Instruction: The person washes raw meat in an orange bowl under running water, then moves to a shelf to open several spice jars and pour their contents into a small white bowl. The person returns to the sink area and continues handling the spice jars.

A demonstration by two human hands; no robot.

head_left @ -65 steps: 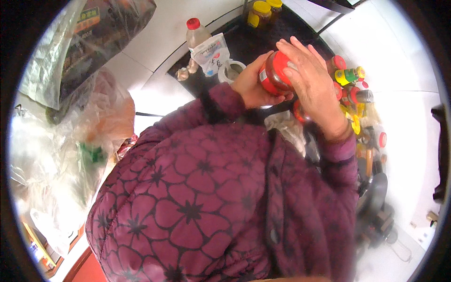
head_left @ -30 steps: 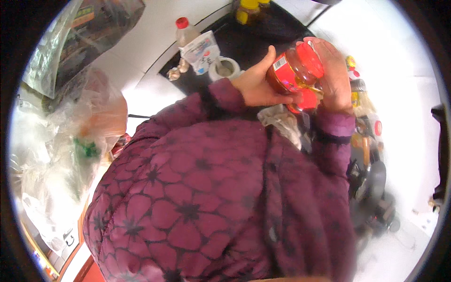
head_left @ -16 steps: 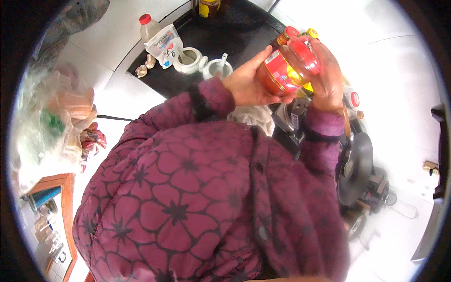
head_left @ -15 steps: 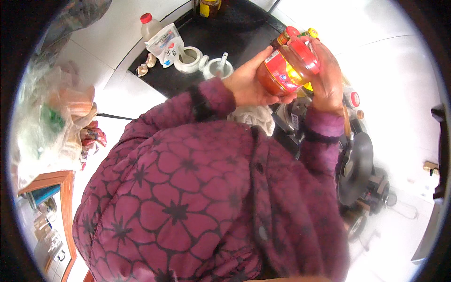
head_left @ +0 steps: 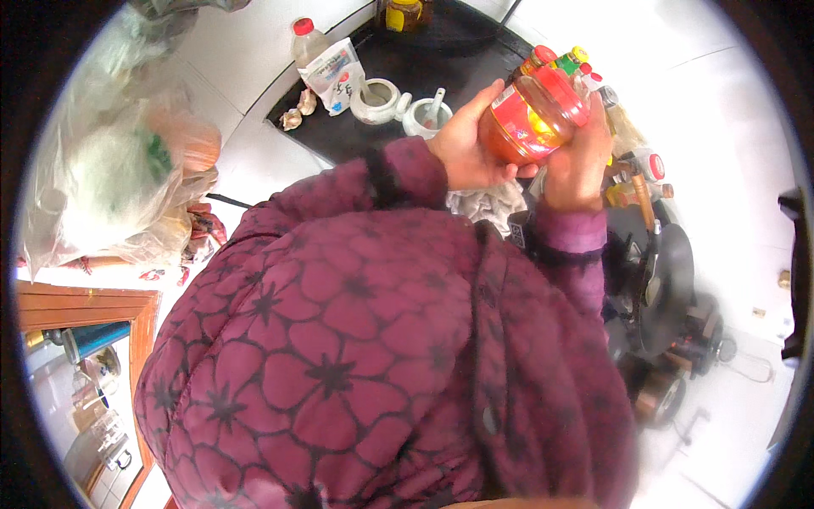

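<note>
A clear jar (head_left: 517, 136) of red-brown sauce, with a red lid and a red and yellow label, is tilted between my two hands above the counter. Its lid points to the upper right. My left hand (head_left: 471, 144) wraps the bottom and near side, thumb up along the jar. On the other side my right hand (head_left: 585, 157) grips near the lid, its fingers partly hidden behind the jar. The lid is on the jar. Just left of the hands stand two small white pots, one open (head_left: 379, 100) and one with a white spoon (head_left: 421, 117) in it.
A white packet (head_left: 335, 75), a red-capped bottle (head_left: 307, 42) and garlic bulbs (head_left: 292, 117) lie at the left of the black counter (head_left: 441, 51). Several sauce bottles (head_left: 577, 59) stand behind the jar. A dark wok (head_left: 670, 288) is at right; plastic bags (head_left: 110, 170) hang at left.
My right hand has slid lower on the jar's lid side, its fingers no longer arched over the top. The view has shifted a little, so the surroundings sit differently in it.
</note>
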